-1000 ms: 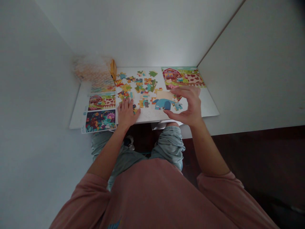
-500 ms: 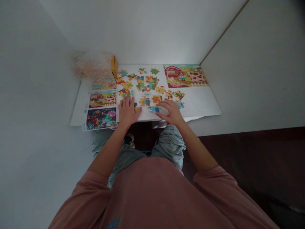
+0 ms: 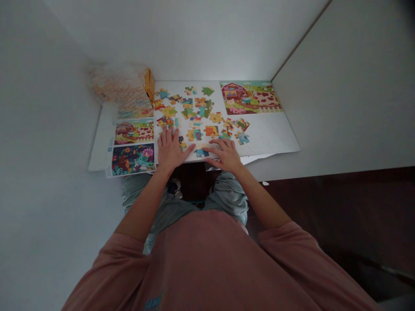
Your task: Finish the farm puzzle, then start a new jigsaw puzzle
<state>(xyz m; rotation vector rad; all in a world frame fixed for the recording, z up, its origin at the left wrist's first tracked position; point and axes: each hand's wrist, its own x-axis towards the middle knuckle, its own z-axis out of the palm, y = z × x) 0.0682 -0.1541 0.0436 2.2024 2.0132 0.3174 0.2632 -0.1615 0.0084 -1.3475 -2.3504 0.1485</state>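
Observation:
My left hand (image 3: 170, 149) lies flat at the near left of the board, fingers stretched and apart. It partly covers several puzzle pieces; a yellow and dark piece (image 3: 182, 143) shows beside its thumb. My right hand (image 3: 227, 154) rests near the front edge with thumb and index finger apart. Its index fingertip touches the right side of a blue puzzle piece (image 3: 201, 152), which lies on the board between both hands. Beyond the fingers, a yellow piece with a grey shape (image 3: 195, 134) and an orange piece (image 3: 211, 131) lie loose.
Loose pieces, such as a green one (image 3: 208, 91), are scattered over the white board (image 3: 269, 134). A farm picture (image 3: 251, 98) lies at the back right. At the left are a printed picture sheet (image 3: 133, 160), a yellow box (image 3: 149, 84) and a blurred patterned bundle (image 3: 119, 86). Walls enclose the board.
My right hand has shifted slightly left, and the blue piece has moved left and turned, now lying at the fingertips. My left hand stays flat. The whole view has shifted a little.

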